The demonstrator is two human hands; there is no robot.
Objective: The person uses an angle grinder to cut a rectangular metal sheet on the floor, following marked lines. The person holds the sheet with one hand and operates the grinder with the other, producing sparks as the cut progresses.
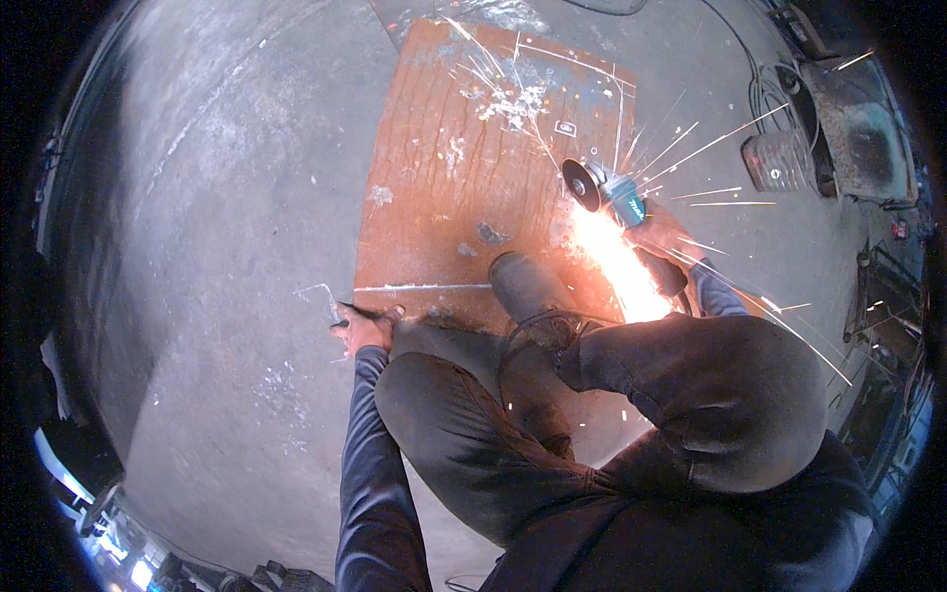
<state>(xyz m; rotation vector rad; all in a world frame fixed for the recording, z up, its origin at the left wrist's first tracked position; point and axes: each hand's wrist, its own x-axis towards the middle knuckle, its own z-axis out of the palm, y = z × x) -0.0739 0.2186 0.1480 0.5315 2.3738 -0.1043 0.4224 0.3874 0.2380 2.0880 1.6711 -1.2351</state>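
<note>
wide floor [227, 217] surrounds rusty plate [419, 212], left hand [369, 331] at its edge

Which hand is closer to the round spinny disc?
The right. The right hand holds the grinder just behind the disc. The left hand is much farther off, at the rusty sheet's near left corner.

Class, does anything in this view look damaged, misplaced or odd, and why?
Two things stand out. The metal sheet on the floor is rust-brown with pale patches, so it looks weathered. The angle grinder in the bare right hand throws bright sparks toward the person's own right leg, which looks risky.
</note>
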